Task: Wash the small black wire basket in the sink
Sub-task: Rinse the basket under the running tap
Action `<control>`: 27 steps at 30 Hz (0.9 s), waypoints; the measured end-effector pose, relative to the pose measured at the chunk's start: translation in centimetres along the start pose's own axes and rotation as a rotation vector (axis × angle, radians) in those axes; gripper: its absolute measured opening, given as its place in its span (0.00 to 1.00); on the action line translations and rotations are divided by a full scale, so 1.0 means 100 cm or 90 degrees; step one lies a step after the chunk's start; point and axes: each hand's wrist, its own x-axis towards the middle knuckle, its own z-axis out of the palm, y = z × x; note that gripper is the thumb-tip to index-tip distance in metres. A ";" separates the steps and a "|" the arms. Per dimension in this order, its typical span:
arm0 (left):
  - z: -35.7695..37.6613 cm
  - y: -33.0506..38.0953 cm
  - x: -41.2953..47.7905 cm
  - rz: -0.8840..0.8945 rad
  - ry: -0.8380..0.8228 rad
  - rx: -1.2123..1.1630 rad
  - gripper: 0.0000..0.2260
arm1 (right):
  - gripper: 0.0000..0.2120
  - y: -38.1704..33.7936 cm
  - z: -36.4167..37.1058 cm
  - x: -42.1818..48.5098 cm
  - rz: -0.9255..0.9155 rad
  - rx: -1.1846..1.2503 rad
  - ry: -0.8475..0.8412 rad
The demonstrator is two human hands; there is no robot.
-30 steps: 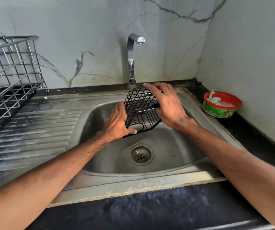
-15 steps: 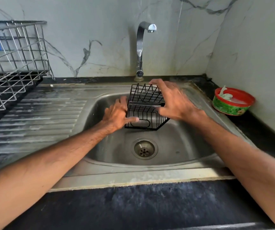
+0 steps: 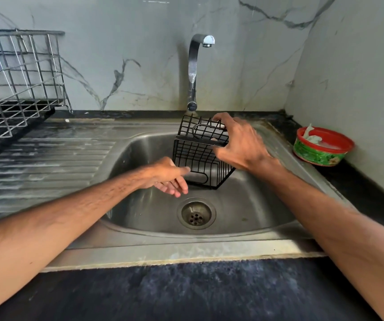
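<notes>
Plainly, the basket is in the sink, held tilted at the back of the bowl below the tap, with one lower corner pointing down toward the steel. Whether that corner touches the bowl I cannot tell. The drain lies nearer the person, apart from the basket.

The right hand has it: fingers curl over the top rim and the thumb pinches the near upper edge, a firm hold on the frame wire. The left hand is loose and holds nothing. Its fingers are relaxed and spread just beside the basket's lower left corner, the thumb reaching toward the wire; contact is unclear.

I judge the basket light and stiff, thin coated wire that will not flex much. It should turn easily on one hand. Wet, the coating may be slick, and the thin rods give little to press on, so the thicker rim and corners look like the best places to take hold, not the mesh. It looks hard to damage.

No water shows at the spout. A red tub sits on the counter to the right and a wire rack stands to the left.
</notes>
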 end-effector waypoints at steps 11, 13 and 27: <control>0.015 0.037 -0.013 0.245 -0.149 -0.528 0.17 | 0.37 0.000 -0.005 0.000 0.093 0.037 0.036; 0.013 0.037 -0.014 0.284 -0.121 -0.577 0.14 | 0.40 -0.004 -0.006 0.000 0.067 0.037 0.009; -0.003 0.044 -0.028 0.308 -0.173 -0.649 0.19 | 0.45 -0.006 -0.043 -0.003 -0.021 -0.007 -0.227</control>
